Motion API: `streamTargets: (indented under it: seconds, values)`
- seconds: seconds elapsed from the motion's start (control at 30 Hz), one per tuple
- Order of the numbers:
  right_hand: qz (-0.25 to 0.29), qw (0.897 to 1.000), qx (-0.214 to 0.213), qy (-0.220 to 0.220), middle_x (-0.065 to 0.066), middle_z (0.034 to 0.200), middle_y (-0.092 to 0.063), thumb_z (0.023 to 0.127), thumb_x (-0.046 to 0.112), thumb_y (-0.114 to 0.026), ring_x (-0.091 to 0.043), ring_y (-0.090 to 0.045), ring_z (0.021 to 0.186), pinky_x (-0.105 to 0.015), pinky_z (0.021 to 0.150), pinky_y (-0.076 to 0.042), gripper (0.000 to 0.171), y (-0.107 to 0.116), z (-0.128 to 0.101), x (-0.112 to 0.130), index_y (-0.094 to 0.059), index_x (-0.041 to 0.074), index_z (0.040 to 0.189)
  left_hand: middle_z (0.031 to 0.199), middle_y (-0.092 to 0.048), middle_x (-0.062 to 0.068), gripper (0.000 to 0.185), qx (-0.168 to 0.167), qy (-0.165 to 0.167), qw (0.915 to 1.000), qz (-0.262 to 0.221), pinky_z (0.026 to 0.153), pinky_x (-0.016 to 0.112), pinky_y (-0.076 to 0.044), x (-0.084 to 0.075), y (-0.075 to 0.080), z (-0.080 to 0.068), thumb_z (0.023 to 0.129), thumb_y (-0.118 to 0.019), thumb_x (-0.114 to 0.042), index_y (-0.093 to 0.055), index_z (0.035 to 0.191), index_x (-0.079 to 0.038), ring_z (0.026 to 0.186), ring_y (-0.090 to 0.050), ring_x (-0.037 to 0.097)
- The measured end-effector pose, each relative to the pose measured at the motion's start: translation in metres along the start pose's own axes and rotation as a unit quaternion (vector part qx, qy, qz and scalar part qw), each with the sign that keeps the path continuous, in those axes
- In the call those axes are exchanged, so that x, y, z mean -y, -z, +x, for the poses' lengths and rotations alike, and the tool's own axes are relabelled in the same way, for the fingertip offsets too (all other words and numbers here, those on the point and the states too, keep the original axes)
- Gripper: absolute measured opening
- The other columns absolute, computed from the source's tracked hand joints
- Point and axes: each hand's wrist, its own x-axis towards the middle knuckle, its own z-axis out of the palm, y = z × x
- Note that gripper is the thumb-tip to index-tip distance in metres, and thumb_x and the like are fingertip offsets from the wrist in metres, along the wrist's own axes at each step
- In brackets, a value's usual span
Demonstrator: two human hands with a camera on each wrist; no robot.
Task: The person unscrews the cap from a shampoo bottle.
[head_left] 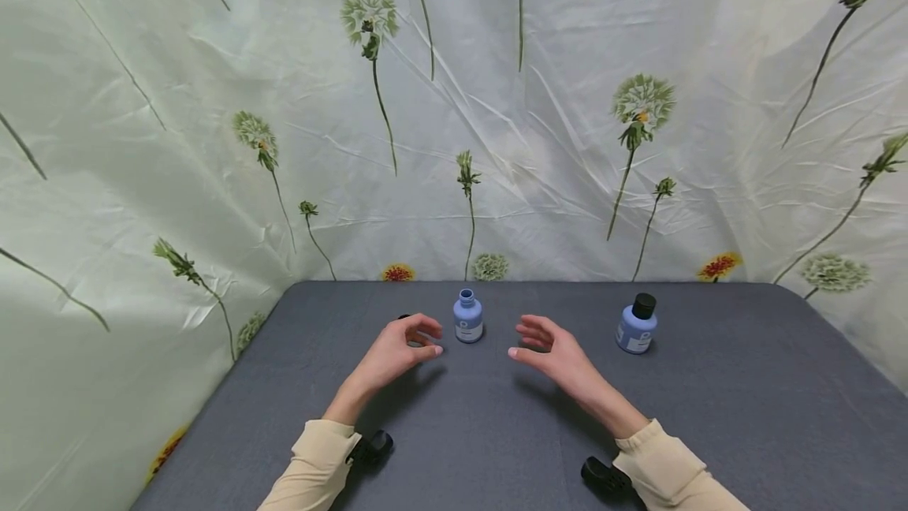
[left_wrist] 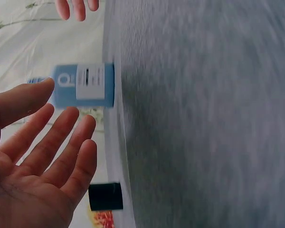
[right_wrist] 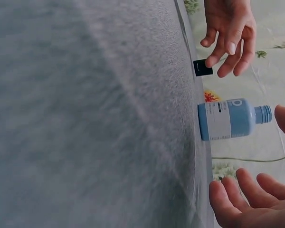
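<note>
Cream sleeves lead to the left hand (head_left: 397, 349), fingers loosely curled around nothing, near a black cap (left_wrist: 105, 196). Between both hands stands an uncapped blue bottle (head_left: 468, 317): probably light, smooth; grip its labelled body. Right hand (head_left: 549, 345) hovers relaxed, empty.

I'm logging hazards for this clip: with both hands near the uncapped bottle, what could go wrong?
The open blue bottle stands upright with no cap; a bump from the left hand or right hand might tip it and spill it. Its black cap lies loose behind the left hand and could be knocked away.
</note>
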Motion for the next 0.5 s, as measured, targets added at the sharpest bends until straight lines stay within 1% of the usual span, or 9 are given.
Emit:
streamTargets:
  seconds: [0.23,0.5]
  values:
    - [-0.006,1.000,0.001,-0.004,-0.018,0.141,-0.052,0.092,0.022,-0.072,-0.034,-0.049,0.129,-0.048,0.097,-0.046,0.064,0.012,-0.012,-0.003,-0.042,0.003,0.146,0.110,-0.068,0.010,0.031,0.016,-0.019,0.9996,-0.011,0.080,0.040,-0.053,-0.007,-0.012,0.002,0.088,-0.074,-0.013,-0.066,0.117,-0.005,0.094,-0.066,0.020]
    - [-0.022,0.999,-0.014,-0.019,-0.018,0.139,-0.054,0.090,0.023,-0.073,-0.034,-0.050,0.128,-0.048,0.097,-0.046,0.065,0.020,-0.022,-0.009,-0.044,0.001,0.144,0.111,-0.068,0.011,0.033,0.028,-0.031,0.9987,-0.031,0.081,0.040,-0.052,-0.014,-0.027,0.006,0.088,-0.075,-0.014,-0.065,0.118,-0.005,0.093,-0.066,0.020]
